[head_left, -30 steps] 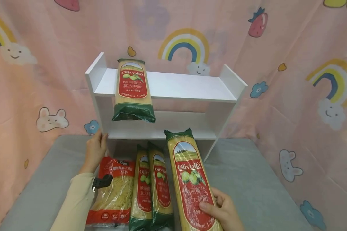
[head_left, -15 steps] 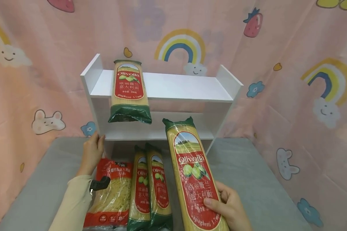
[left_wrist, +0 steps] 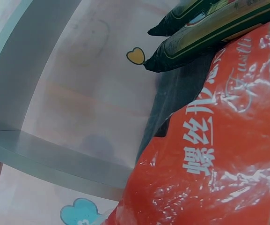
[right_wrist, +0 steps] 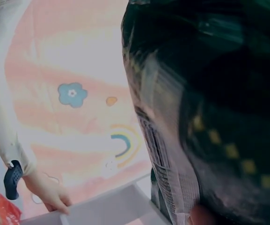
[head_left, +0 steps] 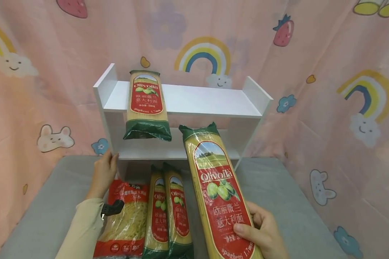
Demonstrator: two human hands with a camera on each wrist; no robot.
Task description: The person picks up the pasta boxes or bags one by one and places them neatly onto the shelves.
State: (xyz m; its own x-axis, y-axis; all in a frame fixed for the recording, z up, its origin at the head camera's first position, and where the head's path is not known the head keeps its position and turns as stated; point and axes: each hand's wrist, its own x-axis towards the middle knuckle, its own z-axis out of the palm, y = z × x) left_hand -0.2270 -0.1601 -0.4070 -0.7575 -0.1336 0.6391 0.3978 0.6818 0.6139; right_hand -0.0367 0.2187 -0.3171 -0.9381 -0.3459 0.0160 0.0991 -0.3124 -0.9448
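Observation:
My right hand (head_left: 262, 230) grips the lower right edge of a spaghetti pack (head_left: 218, 194), thumb on its front. The pack tilts upward in front of the white shelf (head_left: 210, 99), its green top end overlapping the middle board. In the right wrist view this pack (right_wrist: 172, 131) looms close and dark. With curled fingers my left hand (head_left: 103, 174) holds the shelf's left side panel at about the middle board's height. Another spaghetti pack (head_left: 147, 97) lies on the top board, its green end hanging over the front edge.
Below the shelf's middle board, two spaghetti packs (head_left: 178, 208) lean side by side. To their left is a red bag of spiral pasta (head_left: 129, 212), close below my left hand. A grey surface (head_left: 265, 194) carries everything; a pink printed curtain (head_left: 311, 129) hangs behind.
My right hand has lifted the spaghetti pack up and slightly right, closer to the shelf's middle board. My left hand keeps its hold on the side panel. The head view has shifted slightly.

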